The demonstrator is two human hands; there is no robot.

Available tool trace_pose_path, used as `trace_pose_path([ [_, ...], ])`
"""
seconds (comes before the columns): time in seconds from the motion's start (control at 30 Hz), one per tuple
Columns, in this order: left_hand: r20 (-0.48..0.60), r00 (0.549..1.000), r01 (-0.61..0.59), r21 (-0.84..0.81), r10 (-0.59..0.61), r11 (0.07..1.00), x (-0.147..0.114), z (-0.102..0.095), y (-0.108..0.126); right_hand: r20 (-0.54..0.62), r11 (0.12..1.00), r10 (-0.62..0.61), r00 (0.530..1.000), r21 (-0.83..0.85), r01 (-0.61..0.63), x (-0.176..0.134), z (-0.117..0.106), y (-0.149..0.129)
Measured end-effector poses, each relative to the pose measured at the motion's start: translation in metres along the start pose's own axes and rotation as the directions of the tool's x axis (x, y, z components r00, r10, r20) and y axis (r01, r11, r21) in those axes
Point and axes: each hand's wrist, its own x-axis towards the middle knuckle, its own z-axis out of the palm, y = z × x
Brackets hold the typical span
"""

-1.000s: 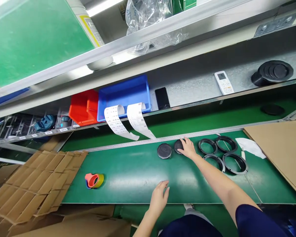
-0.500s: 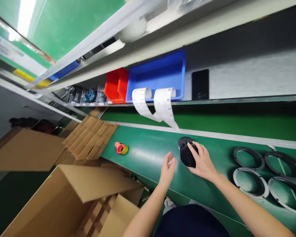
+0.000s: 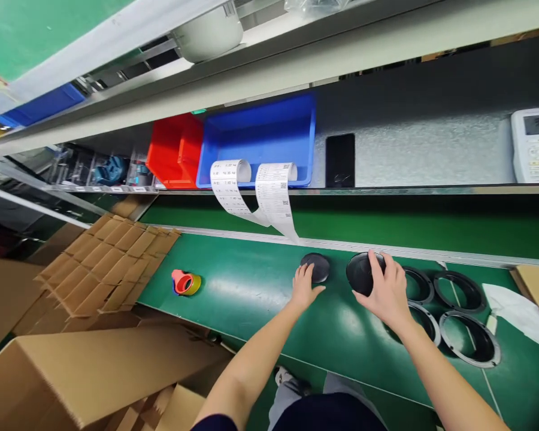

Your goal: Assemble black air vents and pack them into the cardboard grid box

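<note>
My right hand (image 3: pixel 388 293) grips a round black part (image 3: pixel 359 273) by its rim, its dished dark face partly showing above the green bench. My left hand (image 3: pixel 304 287) is at the near edge of a flat round black disc (image 3: pixel 318 267) lying on the bench. Its fingertips reach over the disc's left edge while the thumb stands apart. Whether the fingers press on the disc cannot be told. Just right of my right hand lie several black rings (image 3: pixel 460 291), some partly hidden by my hand and forearm.
Tape rolls (image 3: pixel 188 284) sit on the bench's left part, beside stacked cardboard dividers (image 3: pixel 112 260). An open carton (image 3: pixel 117 365) stands at lower left. Label strips (image 3: pixel 276 197) hang from a blue bin (image 3: pixel 256 137) on the shelf. A white cloth (image 3: pixel 518 311) lies at right.
The view has shifted to the right. My right hand has lifted the black part away from the disc and moved it right. My left hand has reached forward to the disc.
</note>
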Motion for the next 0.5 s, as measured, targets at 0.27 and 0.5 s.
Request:
trace_pose_path([
  [0.27,0.280,0.959,-0.088,0.426,-0.039,0.900,0.069,0.006,0.027,0.040,0.993,0.050,0.998,0.109,-0.054,-0.013,-0.023,-0.031],
  [0.5,0.055,0.997,0.040,0.103,-0.046,0.994,-0.016,0.001,-0.021,-0.056,0.940,-0.179,0.982,0.287,0.187,0.000,-0.091,-0.098],
])
